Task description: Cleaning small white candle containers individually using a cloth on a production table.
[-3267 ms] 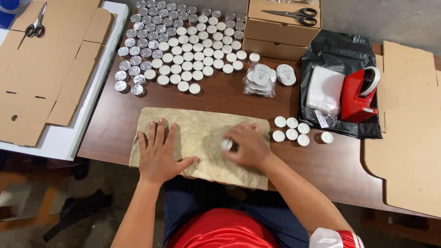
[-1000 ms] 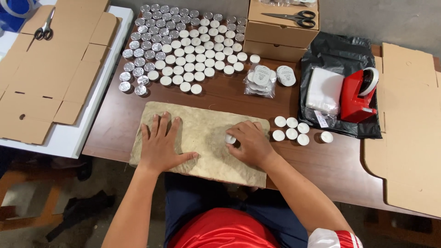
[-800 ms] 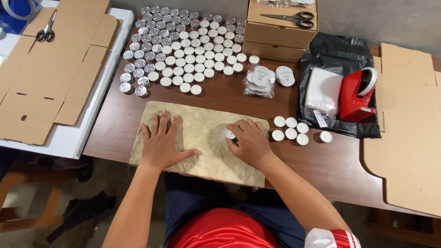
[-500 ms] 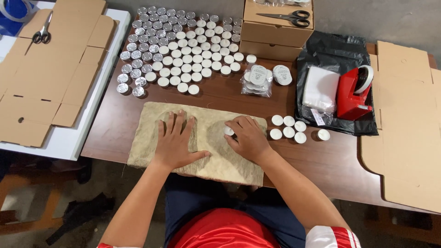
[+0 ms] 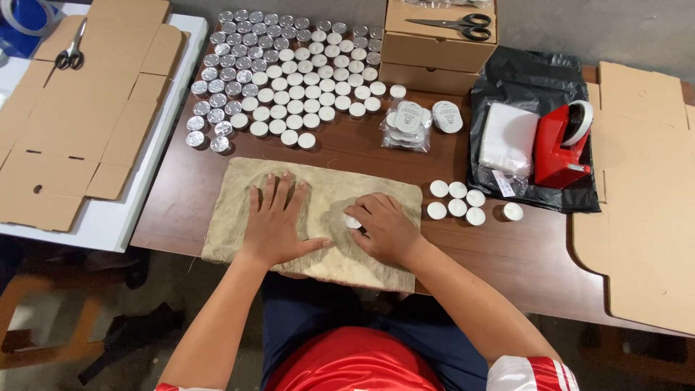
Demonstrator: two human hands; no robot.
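Head view shows the right hand (image 5: 387, 230) closed over a small white tealight candle (image 5: 352, 222), fingers pinching it and pressing it down onto a beige cloth (image 5: 239, 232) near the table's front edge, seemingly to rub the candle against the fabric. Beside it, the left hand (image 5: 279, 217) lies flat and open, fingers spread, holding nothing and apparently pinning the cloth so it does not slide on the brown table (image 5: 521, 261). Just right of the cloth sit six finished-looking white candles (image 5: 457, 201), five clustered and one a little apart. Farther away a large block of candles (image 5: 286, 72) stands in tidy rows, too many to count surely. Right of that block lies a clear bag of round pieces (image 5: 407, 127), then a red tape dispenser (image 5: 563, 145) on black plastic. Two pairs of scissors are visible: one (image 5: 452, 25) on stacked cardboard boxes, one (image 5: 71, 52) on flat cardboard at far left.
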